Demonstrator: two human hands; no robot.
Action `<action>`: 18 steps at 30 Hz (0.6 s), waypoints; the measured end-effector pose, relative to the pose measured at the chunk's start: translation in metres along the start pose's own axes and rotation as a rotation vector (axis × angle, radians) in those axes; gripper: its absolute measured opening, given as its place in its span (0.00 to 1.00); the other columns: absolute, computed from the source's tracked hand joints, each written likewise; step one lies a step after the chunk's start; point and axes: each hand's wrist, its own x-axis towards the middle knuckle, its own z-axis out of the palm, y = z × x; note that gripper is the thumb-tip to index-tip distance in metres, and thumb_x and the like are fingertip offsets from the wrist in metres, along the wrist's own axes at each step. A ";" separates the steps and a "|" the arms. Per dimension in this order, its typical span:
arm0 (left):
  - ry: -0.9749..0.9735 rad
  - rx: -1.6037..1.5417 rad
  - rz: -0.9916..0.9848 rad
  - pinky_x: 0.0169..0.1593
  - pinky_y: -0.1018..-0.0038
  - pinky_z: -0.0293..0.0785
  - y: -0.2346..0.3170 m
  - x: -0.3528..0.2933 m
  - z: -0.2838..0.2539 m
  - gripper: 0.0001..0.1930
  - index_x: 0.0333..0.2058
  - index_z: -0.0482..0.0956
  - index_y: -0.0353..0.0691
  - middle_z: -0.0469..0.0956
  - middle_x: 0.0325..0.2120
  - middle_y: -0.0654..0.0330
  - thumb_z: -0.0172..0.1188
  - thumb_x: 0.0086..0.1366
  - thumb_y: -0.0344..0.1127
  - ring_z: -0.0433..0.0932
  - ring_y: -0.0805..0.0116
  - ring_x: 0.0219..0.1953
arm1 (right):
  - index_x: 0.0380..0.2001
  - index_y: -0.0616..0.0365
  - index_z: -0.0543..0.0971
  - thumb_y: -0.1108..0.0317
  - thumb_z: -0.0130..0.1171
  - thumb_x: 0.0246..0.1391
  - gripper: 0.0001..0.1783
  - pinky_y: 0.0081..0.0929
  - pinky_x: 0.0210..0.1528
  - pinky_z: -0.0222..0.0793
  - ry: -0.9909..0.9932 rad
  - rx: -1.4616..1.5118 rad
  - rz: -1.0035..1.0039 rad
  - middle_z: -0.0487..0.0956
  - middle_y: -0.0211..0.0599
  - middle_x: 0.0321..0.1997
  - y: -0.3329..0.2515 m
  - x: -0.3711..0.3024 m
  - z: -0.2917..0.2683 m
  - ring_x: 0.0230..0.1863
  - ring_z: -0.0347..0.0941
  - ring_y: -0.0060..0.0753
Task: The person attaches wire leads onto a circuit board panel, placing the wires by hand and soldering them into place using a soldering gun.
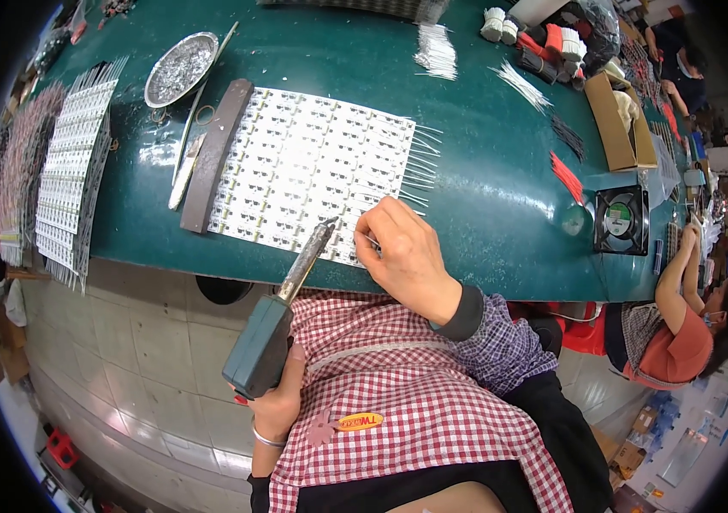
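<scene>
My left hand (280,402) is closed round the handle of a dark green soldering gun (261,346). Its metal tip slants up to the near part of a white circuit board panel (295,158), which carries rows of small parts. Thin white wires (420,162) stick out from the panel's right edge. At the panel's near right corner my right hand (408,256) is closed in a pinch close to the tip; what the fingers hold is too small to make out. A dark bar (217,158) lies along the panel's left edge.
A metal bowl of silvery bits (183,70) stands at the far left, near stacked wired panels (73,171). Bundles of white wires (437,51) and red wires (567,178) lie farther off. A black fan (621,221) and a cardboard box (621,124) stand right; co-workers sit beyond.
</scene>
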 end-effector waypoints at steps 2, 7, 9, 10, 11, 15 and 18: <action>-0.009 -0.032 -0.015 0.25 0.81 0.65 -0.005 0.002 0.000 0.16 0.47 0.76 0.31 0.78 0.31 0.61 0.61 0.60 0.18 0.70 0.80 0.22 | 0.27 0.60 0.73 0.77 0.61 0.46 0.06 0.38 0.33 0.71 -0.019 -0.016 0.020 0.71 0.40 0.30 -0.001 0.001 -0.003 0.33 0.72 0.44; 0.027 -0.108 0.018 0.24 0.81 0.65 -0.006 0.011 0.004 0.19 0.51 0.73 0.30 0.79 0.40 0.56 0.60 0.59 0.17 0.69 0.79 0.21 | 0.28 0.60 0.74 0.73 0.59 0.52 0.04 0.42 0.36 0.71 -0.145 0.020 0.035 0.72 0.41 0.30 0.003 0.017 -0.032 0.35 0.74 0.47; 0.062 -0.154 -0.018 0.23 0.80 0.65 -0.005 0.015 0.004 0.20 0.52 0.72 0.30 0.78 0.46 0.55 0.60 0.59 0.17 0.70 0.78 0.22 | 0.28 0.60 0.75 0.73 0.58 0.53 0.03 0.43 0.36 0.71 -0.079 -0.031 0.001 0.73 0.43 0.31 0.027 0.042 -0.050 0.36 0.74 0.48; 0.058 -0.159 -0.011 0.23 0.80 0.65 -0.004 0.017 0.005 0.20 0.52 0.72 0.30 0.78 0.46 0.55 0.60 0.59 0.17 0.70 0.78 0.22 | 0.29 0.60 0.75 0.74 0.58 0.53 0.02 0.44 0.36 0.71 -0.009 -0.106 0.012 0.74 0.43 0.31 0.041 0.058 -0.059 0.37 0.74 0.49; 0.067 -0.156 -0.023 0.23 0.80 0.65 -0.002 0.020 0.006 0.21 0.52 0.71 0.30 0.78 0.46 0.55 0.60 0.59 0.16 0.70 0.78 0.22 | 0.29 0.59 0.76 0.74 0.57 0.53 0.01 0.44 0.36 0.70 0.063 -0.185 0.024 0.74 0.44 0.32 0.055 0.076 -0.069 0.37 0.74 0.49; 0.068 -0.159 -0.031 0.23 0.80 0.66 0.001 0.028 0.011 0.22 0.53 0.71 0.30 0.78 0.46 0.54 0.60 0.59 0.16 0.70 0.78 0.22 | 0.31 0.58 0.79 0.73 0.61 0.51 0.04 0.39 0.39 0.69 0.196 -0.460 -0.097 0.75 0.38 0.32 0.131 0.122 -0.073 0.39 0.72 0.43; 0.100 -0.203 -0.055 0.23 0.80 0.66 0.008 0.031 0.015 0.21 0.52 0.71 0.29 0.78 0.43 0.55 0.60 0.59 0.17 0.70 0.78 0.21 | 0.32 0.56 0.80 0.72 0.63 0.49 0.05 0.34 0.42 0.67 0.216 -0.554 -0.192 0.75 0.33 0.33 0.158 0.133 -0.068 0.41 0.70 0.38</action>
